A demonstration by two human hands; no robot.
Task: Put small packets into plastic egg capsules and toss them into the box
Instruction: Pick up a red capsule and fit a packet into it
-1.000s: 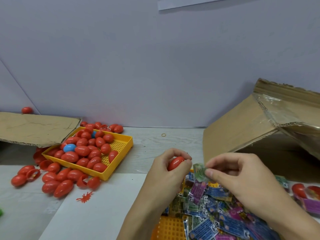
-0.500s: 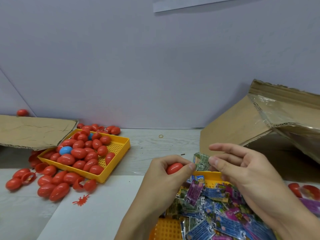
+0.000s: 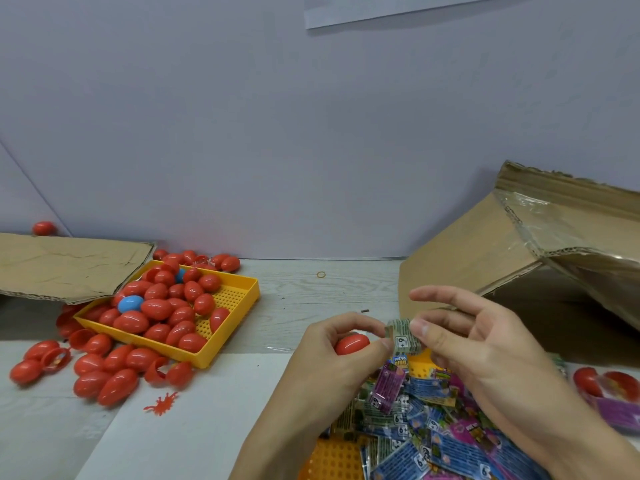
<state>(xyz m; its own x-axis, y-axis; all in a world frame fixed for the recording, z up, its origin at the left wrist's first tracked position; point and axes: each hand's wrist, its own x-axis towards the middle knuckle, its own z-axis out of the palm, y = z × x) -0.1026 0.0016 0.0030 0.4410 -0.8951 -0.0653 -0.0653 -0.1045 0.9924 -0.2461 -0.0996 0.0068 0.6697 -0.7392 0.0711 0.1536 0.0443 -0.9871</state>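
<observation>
Far left, my yellow tray (image 3: 239, 299) sits heaped with red egg capsules (image 3: 156, 308) plus a blue egg (image 3: 130, 303), same as a second ago, with more red ones spilled on the table (image 3: 304, 289) in front of it and a flat cardboard sheet (image 3: 62, 265) behind. A little red splat toy (image 3: 162, 403) lies on the white sheet (image 3: 180, 434).

Moving to the middle: my left hand (image 3: 329, 362) curls around a red capsule (image 3: 351, 344), thumb tip touching the green packet (image 3: 403, 337). Compared with a second ago both hands have come up a bit, off the pile.

My right hand (image 3: 485, 355) pinches that packet between thumb and a middle finger. A second ago the fingers were bunched; now the index sticks out straight above. The packet is folded over now, held just right of the capsule.

Below, the packet pile (image 3: 433, 441) covers a second yellow tray (image 3: 332, 459). The cardboard box (image 3: 467, 265) stands far right, unchanged.
</observation>
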